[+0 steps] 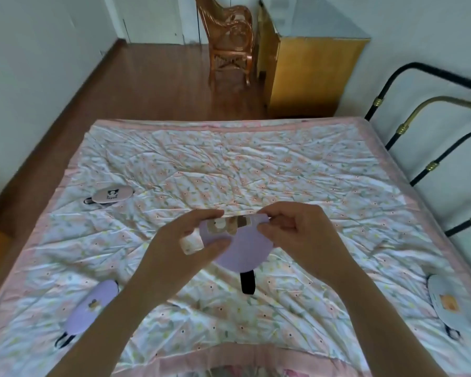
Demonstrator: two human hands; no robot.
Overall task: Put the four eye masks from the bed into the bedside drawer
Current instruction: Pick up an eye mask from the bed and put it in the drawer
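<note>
Both hands meet just below the middle of the frame, above the floral quilt (256,170), and hold a lilac eye mask (239,250) between them. The left hand (193,238) pinches the mask's left edge, thumb on the front face and fingers curled behind; a pale bandage is wrapped around one finger. The right hand (297,229) grips the mask's upper right edge with thumb and fingertips. The mask hangs folded or bunched, its printed cartoon patch along the top between the two hands, and its black strap (247,282) dangles from the lower edge toward the quilt.

Three other masks lie flat on the quilt, all well apart from the hands. A pink eye mask (112,195) lies at the left edge of the frame, above and to the left of the left hand. A second lilac eye mask (93,308) lies at lower left, just beside the left forearm, its black strap trailing toward the bottom edge. A pale blue eye mask (446,303) lies at lower right, near the bed's right side.

At the top of the frame, a rattan chair (229,42) stands beside a yellow wooden cabinet (310,77) on the floor.
</note>
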